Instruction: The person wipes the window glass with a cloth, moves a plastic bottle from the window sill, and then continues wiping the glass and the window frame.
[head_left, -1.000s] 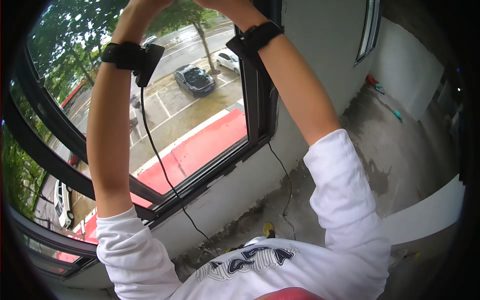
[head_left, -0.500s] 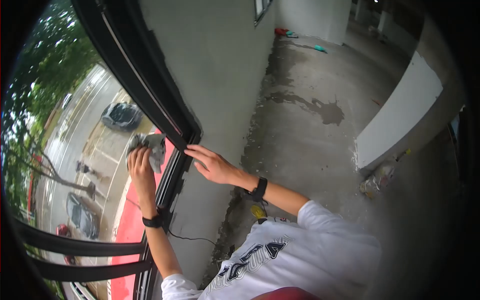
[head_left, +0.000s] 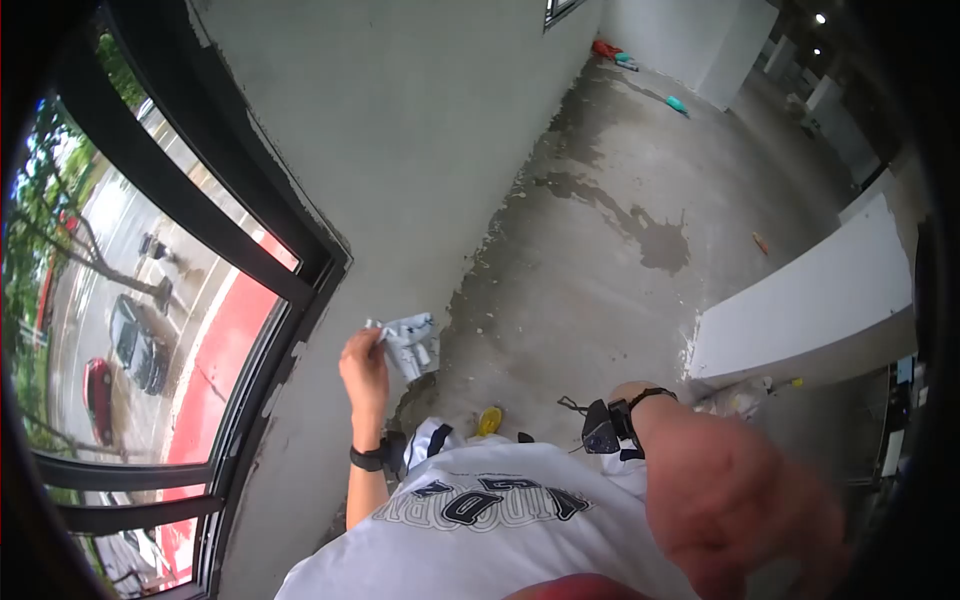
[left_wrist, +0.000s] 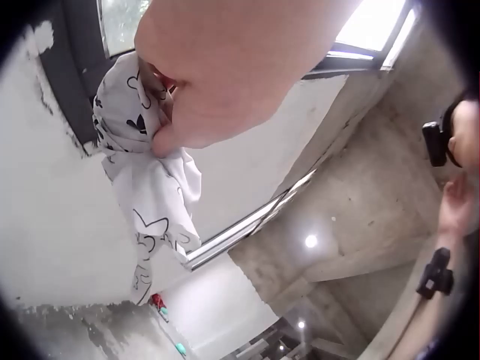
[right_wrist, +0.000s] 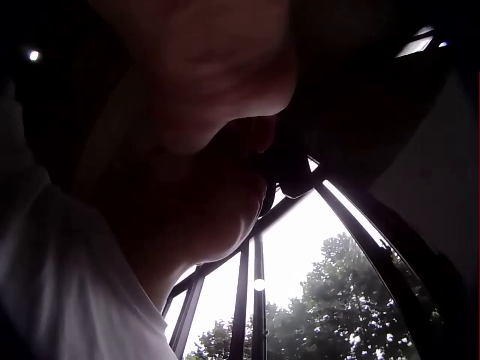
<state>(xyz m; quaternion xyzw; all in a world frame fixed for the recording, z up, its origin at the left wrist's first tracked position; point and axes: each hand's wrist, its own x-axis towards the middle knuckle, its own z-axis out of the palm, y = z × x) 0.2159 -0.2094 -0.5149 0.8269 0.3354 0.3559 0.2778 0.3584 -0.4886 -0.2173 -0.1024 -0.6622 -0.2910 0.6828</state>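
My left hand (head_left: 365,375) grips a crumpled white cloth (head_left: 408,342) low in front of the wall beside the window. In the left wrist view the cloth (left_wrist: 154,180) shows black cartoon outlines and hangs down from the curled fingers. My right hand (head_left: 740,500) is raised close to the head camera, large and blurred at the lower right. Its fingers are largely hidden, and the right wrist view is very dark around them; I cannot tell how they are bent.
To the left stands a dark window frame (head_left: 250,220), with parked cars outside. The wall (head_left: 400,150) meets a stained concrete floor (head_left: 610,330). Farther off lie a teal item (head_left: 676,104) and a red one (head_left: 606,48). A plastic bag (head_left: 735,398) sits near a white partition (head_left: 810,300).
Both arms have come down from high at the window. My left hand has carried the cloth off the window to the wall side; my right hand has left the frame and risen toward the head.
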